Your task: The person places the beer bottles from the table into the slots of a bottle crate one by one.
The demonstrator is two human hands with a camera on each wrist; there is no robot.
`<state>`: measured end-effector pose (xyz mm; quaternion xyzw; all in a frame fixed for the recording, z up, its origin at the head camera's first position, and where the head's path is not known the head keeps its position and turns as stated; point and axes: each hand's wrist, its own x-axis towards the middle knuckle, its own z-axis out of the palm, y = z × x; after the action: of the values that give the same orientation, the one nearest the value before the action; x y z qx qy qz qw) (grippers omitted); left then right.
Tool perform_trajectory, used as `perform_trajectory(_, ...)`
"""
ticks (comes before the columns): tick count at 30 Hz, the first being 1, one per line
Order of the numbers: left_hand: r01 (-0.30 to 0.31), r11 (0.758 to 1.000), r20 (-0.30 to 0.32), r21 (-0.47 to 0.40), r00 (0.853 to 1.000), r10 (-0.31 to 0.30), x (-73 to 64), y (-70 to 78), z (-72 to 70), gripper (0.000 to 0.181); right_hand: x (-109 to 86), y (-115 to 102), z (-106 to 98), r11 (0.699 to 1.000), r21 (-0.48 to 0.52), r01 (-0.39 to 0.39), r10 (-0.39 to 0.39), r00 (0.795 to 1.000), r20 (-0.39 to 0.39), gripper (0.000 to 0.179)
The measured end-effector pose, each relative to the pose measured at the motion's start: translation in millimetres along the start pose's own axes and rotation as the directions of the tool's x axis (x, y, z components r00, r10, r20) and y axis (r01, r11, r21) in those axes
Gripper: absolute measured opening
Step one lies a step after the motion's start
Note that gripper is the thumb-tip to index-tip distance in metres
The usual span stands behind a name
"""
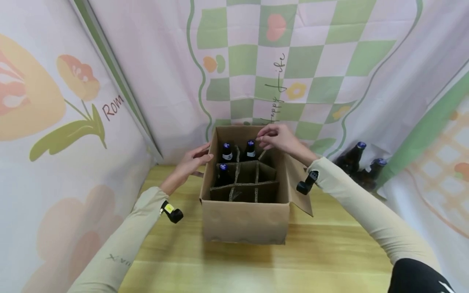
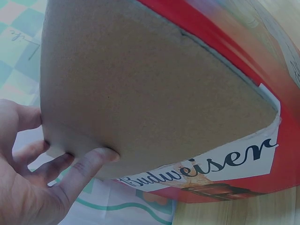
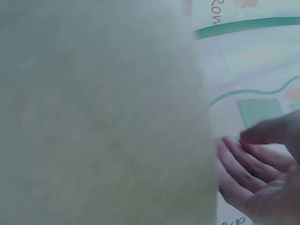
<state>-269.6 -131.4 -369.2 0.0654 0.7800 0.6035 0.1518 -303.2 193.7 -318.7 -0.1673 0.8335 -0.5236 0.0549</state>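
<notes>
A cardboard box (image 1: pixel 245 223) stands with its top open, a cardboard divider (image 1: pixel 256 188) splitting its inside into compartments. Three dark bottles with blue caps are inside: one at the back left (image 1: pixel 227 152), one at the back middle (image 1: pixel 250 149), one in the row nearer me at the left (image 1: pixel 223 176). My left hand (image 1: pixel 191 162) pinches a side flap (image 2: pixel 140 89) of the box, thumb on its brown inner face and fingers round the edge. Over the back right compartment is my right hand (image 1: pixel 278 138), fingers loosely bent, nothing visible between them, beside the back middle bottle.
Two more dark bottles (image 1: pixel 351 158) with blue caps are at the right, near the curtain. Another flap (image 1: pixel 299 185) sticks out from the box's right side. The wooden table (image 1: pixel 315 256) is bounded by printed curtains (image 1: pixel 168 101) at the back and sides.
</notes>
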Motion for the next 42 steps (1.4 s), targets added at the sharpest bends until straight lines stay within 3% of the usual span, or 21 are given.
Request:
perform_trajectory(5,-0.011,1.0,-0.001,0.016,1.0,0.011,1.3,1.9,0.0,0.066,-1.5,9,-9,0.997,0.072,0.03,-0.02,0.991,-0.133,0.027)
perform_trajectory(12,-0.009,1.0,0.003,0.014,1.0,0.009,3.0,-1.2,1.2,0.066,-9.3,18,-21,0.99,0.135,0.043,-0.011,0.974,-0.228,0.03)
perform_trajectory(18,-0.008,1.0,0.008,0.012,1.0,0.008,2.3,-0.3,1.7,0.066,-14.0,30,-30,0.974,0.203,0.098,-0.019,0.933,-0.358,0.023)
perform_trajectory(27,-0.02,1.0,0.01,0.004,1.0,0.02,2.1,1.6,0.4,0.066,-17.3,51,-40,0.949,0.296,0.11,0.044,0.882,-0.468,0.016)
perform_trajectory(34,-0.018,1.0,0.013,0.007,1.0,0.018,1.6,-1.5,-2.2,0.067,-22.1,65,-43,0.951,0.291,0.101,0.079,0.833,-0.547,0.018)
perform_trajectory(42,-0.024,1.0,0.012,0.016,1.0,0.024,0.0,-3.4,-2.3,0.067,-29.0,83,-45,0.973,0.226,0.042,0.104,0.797,-0.595,0.016)
